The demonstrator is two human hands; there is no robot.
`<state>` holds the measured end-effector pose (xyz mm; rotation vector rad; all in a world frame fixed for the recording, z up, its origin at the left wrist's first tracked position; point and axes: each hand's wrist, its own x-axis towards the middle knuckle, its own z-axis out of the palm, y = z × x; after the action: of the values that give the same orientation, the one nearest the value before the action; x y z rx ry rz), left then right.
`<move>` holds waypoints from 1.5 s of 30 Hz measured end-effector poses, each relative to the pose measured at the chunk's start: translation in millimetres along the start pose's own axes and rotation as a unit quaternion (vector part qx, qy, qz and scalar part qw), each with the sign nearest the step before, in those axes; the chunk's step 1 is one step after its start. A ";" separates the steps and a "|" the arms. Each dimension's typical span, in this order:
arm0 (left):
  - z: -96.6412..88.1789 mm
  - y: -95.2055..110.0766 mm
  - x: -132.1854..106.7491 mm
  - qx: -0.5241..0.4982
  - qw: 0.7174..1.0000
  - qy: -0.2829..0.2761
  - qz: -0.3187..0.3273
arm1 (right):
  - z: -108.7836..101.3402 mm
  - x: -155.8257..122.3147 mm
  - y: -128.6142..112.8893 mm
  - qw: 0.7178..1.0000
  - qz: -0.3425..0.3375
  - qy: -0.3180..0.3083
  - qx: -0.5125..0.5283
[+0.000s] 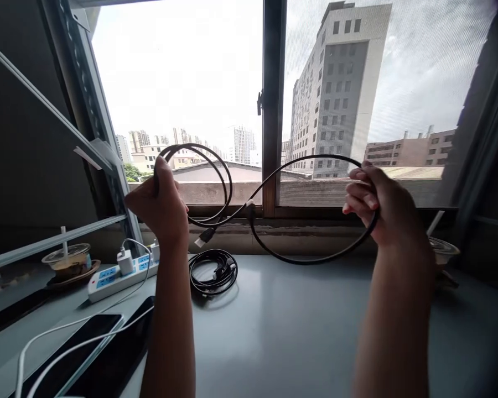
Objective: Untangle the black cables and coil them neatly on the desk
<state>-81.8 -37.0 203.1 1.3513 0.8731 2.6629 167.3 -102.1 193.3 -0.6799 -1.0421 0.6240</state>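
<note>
A black cable [311, 157] with a dark plug end [205, 237] is held up in front of the window. My left hand [161, 193] is closed on looped turns of it, thumb on top. On the other side, my right hand [367, 190] pinches the same cable, from which a single wide loop hangs toward the middle. Another connector [250, 209] shows where the cable crosses between my hands. Below, a coiled black cable [213, 272] lies on the grey table [282, 326], touched by neither hand.
A white power strip [124, 275] with a charger [125, 261] stands at left. Dark phone-like devices [108, 354] and white cords [66, 354] lie in front of it. Lidded drink cups [68, 262] stand at both sides. A metal shelf frame [103, 127] rises at left.
</note>
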 end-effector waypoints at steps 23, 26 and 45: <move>12.6 4.7 -14.2 -0.079 0.972 -0.179 -0.130 | 32.6 -20.9 -5.9 0.993 0.007 -0.035 -0.113; 16.9 14.0 -24.8 -0.078 0.961 -0.238 -0.119 | 41.9 -20.1 3.9 0.983 0.066 -0.112 -0.131; 21.1 42.7 -73.5 0.042 0.801 -0.595 0.045 | 54.7 -19.7 5.9 0.984 0.003 -0.136 -0.118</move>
<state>-10.9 -82.9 179.9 2.5411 0.6771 1.2141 108.9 -101.7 196.7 -0.8191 -1.3828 0.6157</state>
